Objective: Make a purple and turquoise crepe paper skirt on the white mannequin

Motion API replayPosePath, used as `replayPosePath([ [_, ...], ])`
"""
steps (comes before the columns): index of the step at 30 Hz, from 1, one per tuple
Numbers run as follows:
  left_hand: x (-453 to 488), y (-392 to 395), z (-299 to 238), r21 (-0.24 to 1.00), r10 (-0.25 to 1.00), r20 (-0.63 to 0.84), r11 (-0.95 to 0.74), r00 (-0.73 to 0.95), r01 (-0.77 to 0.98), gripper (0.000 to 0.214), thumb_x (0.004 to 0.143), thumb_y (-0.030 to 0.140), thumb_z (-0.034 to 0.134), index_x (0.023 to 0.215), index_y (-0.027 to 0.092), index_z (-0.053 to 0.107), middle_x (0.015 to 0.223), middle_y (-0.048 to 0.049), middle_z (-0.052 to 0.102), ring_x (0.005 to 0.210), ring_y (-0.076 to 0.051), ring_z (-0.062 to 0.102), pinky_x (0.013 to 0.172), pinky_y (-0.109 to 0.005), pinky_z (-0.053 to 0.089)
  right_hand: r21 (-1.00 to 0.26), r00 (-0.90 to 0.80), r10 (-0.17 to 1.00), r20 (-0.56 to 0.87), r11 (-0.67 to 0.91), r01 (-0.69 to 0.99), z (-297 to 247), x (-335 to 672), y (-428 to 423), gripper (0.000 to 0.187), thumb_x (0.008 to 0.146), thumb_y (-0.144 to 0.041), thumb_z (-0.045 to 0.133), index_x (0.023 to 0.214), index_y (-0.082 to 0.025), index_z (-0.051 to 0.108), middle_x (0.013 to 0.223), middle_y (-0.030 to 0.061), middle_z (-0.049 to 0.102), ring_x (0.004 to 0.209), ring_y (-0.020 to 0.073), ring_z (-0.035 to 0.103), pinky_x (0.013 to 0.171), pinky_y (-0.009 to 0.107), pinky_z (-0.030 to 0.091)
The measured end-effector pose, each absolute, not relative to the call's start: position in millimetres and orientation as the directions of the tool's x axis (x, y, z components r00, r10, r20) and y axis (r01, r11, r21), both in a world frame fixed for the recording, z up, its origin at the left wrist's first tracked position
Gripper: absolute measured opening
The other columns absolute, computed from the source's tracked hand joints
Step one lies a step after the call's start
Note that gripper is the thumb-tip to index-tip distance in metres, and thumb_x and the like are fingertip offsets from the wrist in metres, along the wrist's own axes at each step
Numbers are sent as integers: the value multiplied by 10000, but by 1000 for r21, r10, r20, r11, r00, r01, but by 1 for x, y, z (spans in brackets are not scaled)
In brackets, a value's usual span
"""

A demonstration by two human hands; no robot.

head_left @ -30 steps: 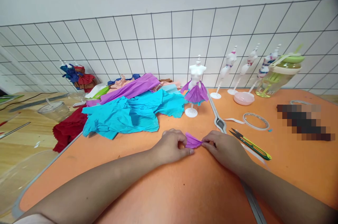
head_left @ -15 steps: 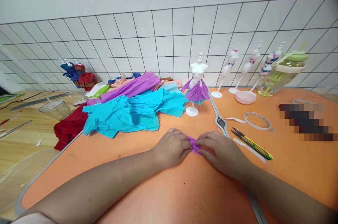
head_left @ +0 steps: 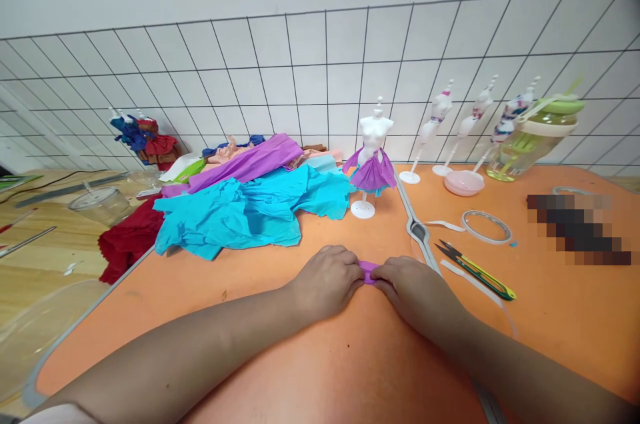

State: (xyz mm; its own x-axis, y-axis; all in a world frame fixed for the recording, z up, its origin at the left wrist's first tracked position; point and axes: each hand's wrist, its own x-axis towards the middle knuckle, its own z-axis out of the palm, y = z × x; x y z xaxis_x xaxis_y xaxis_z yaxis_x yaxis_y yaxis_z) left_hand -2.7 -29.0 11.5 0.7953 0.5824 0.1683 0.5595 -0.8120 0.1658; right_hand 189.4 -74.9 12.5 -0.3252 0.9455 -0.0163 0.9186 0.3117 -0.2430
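Scrap of purple crepe [head_left: 369, 272] is sitting right in front of you on the orange tabletop [head_left: 280, 364], with just a little bit of it peeking out between your two hands. Your left hand [head_left: 330, 283] has its fingers curled and bunched together, gripping the left end, and your right hand [head_left: 419, 287] has thumb and forefinger pinching the right end; can't tell how much more is tucked under your fingers. Straight past that you've got a white mini dress form [head_left: 376, 134] standing upright in a gathered purple skirt [head_left: 373, 173], with a bit of blue showing below the hem. Left of it there's a heap of crumpled turquoise sheets [head_left: 240, 217], a long purple piece [head_left: 250, 163] lying behind them and some dark red material [head_left: 127, 244] hanging past the table edge. Just beyond your right hand are the yellow-and-green snips [head_left: 477, 271], blades pointing away from you, next to a narrow white strip [head_left: 467, 279], and a tape ring [head_left: 486, 227] lies flat a bit farther back. Near the tiled wall [head_left: 300, 87] you have a pink bowl [head_left: 464, 183], three more white forms [head_left: 434, 121] and a green-lidded bottle [head_left: 537, 144]. Far right is pixelated, so can't tell what that is.
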Motion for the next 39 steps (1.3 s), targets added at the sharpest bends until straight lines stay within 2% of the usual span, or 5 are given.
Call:
replayPosePath([
  [5,-2,-31,12,171,590,138,-805,795,568,233,940,288,483,992,215,698,809,-38,688,801,-176,614,765,-326,437,-224,-377,926,23,373,901,14,190,-76,290,955,-205,446,837,-212,710,828,48,648,825,189,566,676,293,342],
  [15,-2,-31,12,137,548,156,-836,822,531,247,937,270,480,928,192,715,840,-63,656,826,-177,587,768,-318,442,-152,-365,931,17,363,919,9,189,-79,285,958,-199,431,864,-227,699,797,44,647,805,201,570,644,297,327],
  [26,-1,-29,9,126,547,101,-836,831,534,246,947,282,477,950,226,717,766,-42,633,752,-167,583,729,-325,428,-261,-301,950,-80,272,926,19,190,-76,275,948,-236,448,821,-207,691,814,48,661,816,204,582,688,301,345],
  [32,-1,-29,8,113,505,180,-863,844,492,216,928,264,498,921,187,699,967,-60,645,940,-185,565,843,-329,424,-347,-287,958,-22,262,901,15,191,-77,245,939,-233,453,847,-191,676,897,43,642,824,174,592,679,284,350],
  [39,-4,-29,9,135,496,171,-867,851,479,194,916,259,495,897,193,676,874,-42,653,887,-182,577,851,-350,414,-257,-311,949,-52,288,922,20,195,-76,248,941,-246,455,807,-214,660,868,4,641,742,149,608,582,271,300],
])
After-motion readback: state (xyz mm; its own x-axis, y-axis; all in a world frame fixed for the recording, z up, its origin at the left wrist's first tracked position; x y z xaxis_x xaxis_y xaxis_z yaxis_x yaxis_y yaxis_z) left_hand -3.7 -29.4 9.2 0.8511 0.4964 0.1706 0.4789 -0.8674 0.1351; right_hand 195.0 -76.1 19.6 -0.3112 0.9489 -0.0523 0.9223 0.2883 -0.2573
